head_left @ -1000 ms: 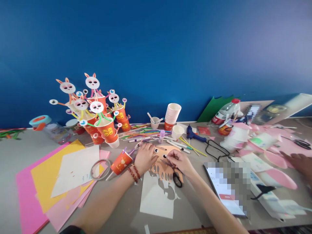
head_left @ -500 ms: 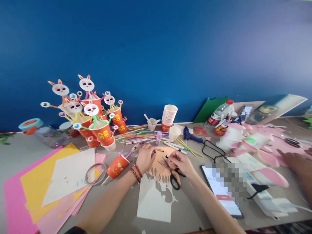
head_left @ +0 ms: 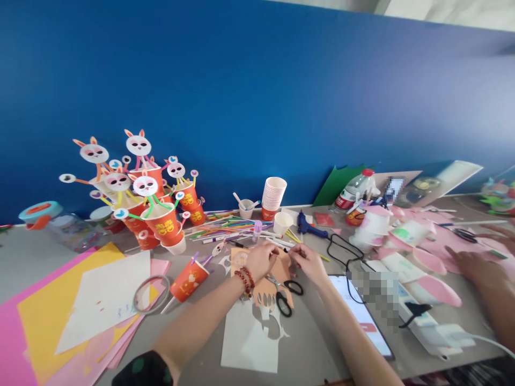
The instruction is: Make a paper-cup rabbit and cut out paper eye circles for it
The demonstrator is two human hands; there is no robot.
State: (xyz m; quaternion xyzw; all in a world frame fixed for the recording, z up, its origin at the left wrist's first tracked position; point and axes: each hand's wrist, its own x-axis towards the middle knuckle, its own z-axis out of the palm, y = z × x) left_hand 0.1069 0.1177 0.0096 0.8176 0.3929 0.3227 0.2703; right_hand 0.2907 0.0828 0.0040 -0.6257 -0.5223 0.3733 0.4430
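Observation:
My left hand (head_left: 261,261) is closed over the orange paper (head_left: 282,270), its fingertips pinched together; what they hold is hidden. Facing it, my right hand (head_left: 309,264) pinches a small black piece (head_left: 285,250) too small to name. Below the fingers, scissors (head_left: 279,288) with black handles lie on the orange paper, which has a row of cut-out holes. A white sheet (head_left: 249,343) with cut-outs sits nearer me. To the left, an orange paper cup (head_left: 189,282) lies tipped, with purple straws and a small rabbit face (head_left: 218,248).
Several cups with rabbit faces (head_left: 145,184) stand at the left behind coloured sheets (head_left: 38,321) and a tape ring (head_left: 137,300). Pens, a cup stack (head_left: 274,194) and a blue glue gun (head_left: 311,229) are at the back. Rightward are a phone (head_left: 362,321), a power strip (head_left: 426,327) and another person's hands (head_left: 469,262).
Both hands have moved away from me, off the scissors, and closer together. The view has shifted slightly, and more of the other person's hands shows at the right.

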